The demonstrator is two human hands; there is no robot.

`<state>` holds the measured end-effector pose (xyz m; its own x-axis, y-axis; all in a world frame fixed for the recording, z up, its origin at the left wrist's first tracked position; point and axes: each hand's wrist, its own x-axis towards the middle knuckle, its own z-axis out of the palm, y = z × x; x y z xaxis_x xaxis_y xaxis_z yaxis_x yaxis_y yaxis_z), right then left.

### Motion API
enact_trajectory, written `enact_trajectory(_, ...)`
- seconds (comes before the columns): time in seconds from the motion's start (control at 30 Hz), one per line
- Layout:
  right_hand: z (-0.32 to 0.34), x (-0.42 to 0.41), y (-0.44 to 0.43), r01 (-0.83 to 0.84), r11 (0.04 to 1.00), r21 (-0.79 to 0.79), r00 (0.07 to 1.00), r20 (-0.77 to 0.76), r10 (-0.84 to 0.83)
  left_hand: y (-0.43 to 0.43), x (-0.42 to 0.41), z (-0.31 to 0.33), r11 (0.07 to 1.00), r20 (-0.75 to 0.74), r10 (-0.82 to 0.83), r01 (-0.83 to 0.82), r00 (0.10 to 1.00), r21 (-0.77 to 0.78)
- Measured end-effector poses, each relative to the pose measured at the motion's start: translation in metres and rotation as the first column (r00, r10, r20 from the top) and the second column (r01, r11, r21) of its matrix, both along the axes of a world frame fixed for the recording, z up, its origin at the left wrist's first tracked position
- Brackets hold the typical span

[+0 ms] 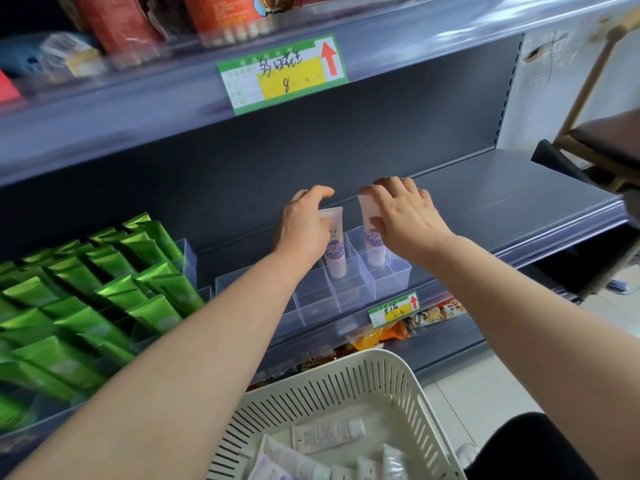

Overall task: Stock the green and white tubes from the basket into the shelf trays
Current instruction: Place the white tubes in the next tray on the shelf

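- On my feed, the left hand [304, 233] and the right hand [405, 220] were both bare, with the knuckles and short nails showing.
- The left forearm [194, 344] and the right forearm [519, 306] were bare along their whole visible length.
- At the lower right I saw a black garment [530, 448], plain and matte. It probably covered a leg, though I couldn't tell its cut.

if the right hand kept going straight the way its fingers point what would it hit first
Probably the shelf's back panel. The right hand, gripping a tube, points inward and slightly left, and nothing shows in between, though depth is hard to judge.
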<state>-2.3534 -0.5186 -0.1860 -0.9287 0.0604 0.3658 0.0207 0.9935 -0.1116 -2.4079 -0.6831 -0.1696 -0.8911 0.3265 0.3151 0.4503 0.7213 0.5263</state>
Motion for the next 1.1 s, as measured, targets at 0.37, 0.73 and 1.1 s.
enact_trajectory(0.37,-0.039,0.073,-0.047,-0.052,0.999,0.012,0.998,-0.018,0.052,-0.058,0.066,-0.024,0.92,-0.251,-0.208,0.101,0.946,-0.379)
enact_trajectory(0.73,-0.15,0.143,-0.134,-0.201,0.976,-0.085,0.93,0.298,0.217,-0.156,0.151,-0.151,0.867,0.034,-0.168,0.164,0.985,-0.471)
enact_trajectory(1.1,-0.245,0.169,-0.169,-0.215,0.975,-0.061,0.579,0.796,0.177,-0.213,0.202,-0.242,0.857,0.417,0.11,0.126,0.902,-0.5)
